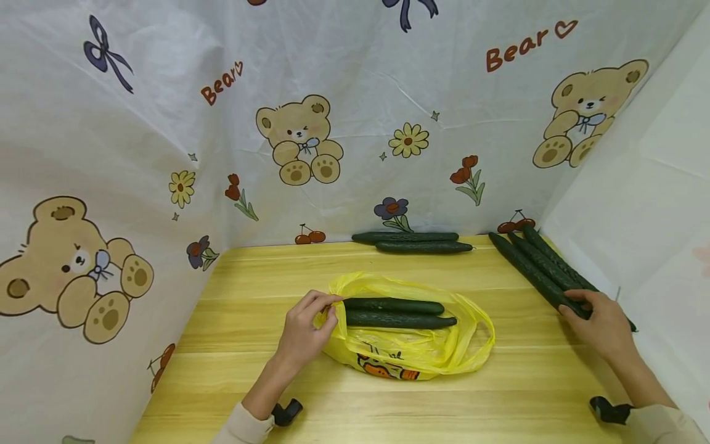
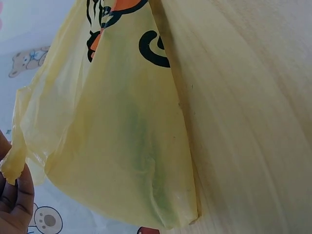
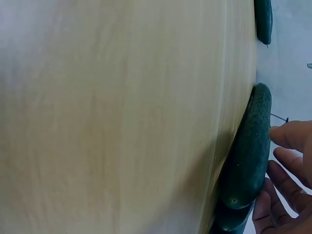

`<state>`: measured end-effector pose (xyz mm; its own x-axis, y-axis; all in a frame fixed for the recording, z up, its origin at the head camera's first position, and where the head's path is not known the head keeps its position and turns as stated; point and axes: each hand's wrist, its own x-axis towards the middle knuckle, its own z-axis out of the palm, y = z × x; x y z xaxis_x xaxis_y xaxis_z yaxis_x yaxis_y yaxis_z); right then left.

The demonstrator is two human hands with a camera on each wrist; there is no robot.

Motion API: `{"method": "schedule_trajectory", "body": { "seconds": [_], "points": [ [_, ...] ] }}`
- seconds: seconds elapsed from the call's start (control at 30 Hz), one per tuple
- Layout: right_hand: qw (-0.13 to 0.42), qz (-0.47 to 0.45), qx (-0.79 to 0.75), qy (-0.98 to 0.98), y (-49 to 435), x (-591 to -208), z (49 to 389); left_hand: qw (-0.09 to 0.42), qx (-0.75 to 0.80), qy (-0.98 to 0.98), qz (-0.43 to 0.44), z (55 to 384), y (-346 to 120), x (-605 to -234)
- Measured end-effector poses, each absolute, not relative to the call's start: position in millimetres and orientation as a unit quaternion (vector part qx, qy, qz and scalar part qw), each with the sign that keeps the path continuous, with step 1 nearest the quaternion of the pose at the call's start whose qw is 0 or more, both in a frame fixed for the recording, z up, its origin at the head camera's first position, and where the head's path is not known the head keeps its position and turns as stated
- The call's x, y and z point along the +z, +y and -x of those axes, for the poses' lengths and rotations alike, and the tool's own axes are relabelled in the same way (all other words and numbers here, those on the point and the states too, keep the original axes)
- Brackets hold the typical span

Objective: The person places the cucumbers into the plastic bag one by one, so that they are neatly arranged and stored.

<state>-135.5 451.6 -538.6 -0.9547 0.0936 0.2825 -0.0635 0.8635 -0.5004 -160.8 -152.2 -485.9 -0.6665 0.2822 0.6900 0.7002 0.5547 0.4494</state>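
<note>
A yellow plastic bag [image 1: 471, 364] lies on the table with its mouth spread, and two dark green cucumbers [image 1: 394, 306] rest inside. My left hand [image 1: 305, 327] pinches the left edge of the bag's mouth between thumb and fingers, as the left wrist view also shows. At the right side, three cucumbers [image 1: 529, 271] lie side by side, pointing away from me. The thumb and curved fingers of my right hand [image 1: 599, 324] hold the leftmost one near its close end. In the right wrist view, this cucumber [image 3: 246, 151] sits against the fingertips.
Two more cucumbers [image 1: 418, 242] lie along the back edge of the wooden table [image 1: 249, 370]. A white sheet printed with bears [image 1: 355, 74] hangs behind and at the left. A plain white sheet [image 1: 665, 216] stands close beside the right-hand cucumbers.
</note>
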Motion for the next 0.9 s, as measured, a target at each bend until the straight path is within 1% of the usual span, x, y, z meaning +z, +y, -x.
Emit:
{"method": "schedule_trajectory", "body": {
  "seconds": [0.27, 0.6, 0.9],
  "points": [
    [0.142, 0.005, 0.216, -0.966, 459.2, -544.6, 140.8, 0.277, -0.378, -0.835, 0.288, 160.5, -152.4, -486.5],
    [0.099, 0.026, 0.163, -0.981, 459.8, -541.0, 148.3, 0.273, -0.383, -0.836, 0.283, 159.2, -151.5, -485.9],
    [0.1, 0.029, 0.161, -0.982, 462.6, -541.7, 152.9, 0.268, -0.382, -0.84, 0.278, 158.4, -153.2, -486.0]
  ]
}}
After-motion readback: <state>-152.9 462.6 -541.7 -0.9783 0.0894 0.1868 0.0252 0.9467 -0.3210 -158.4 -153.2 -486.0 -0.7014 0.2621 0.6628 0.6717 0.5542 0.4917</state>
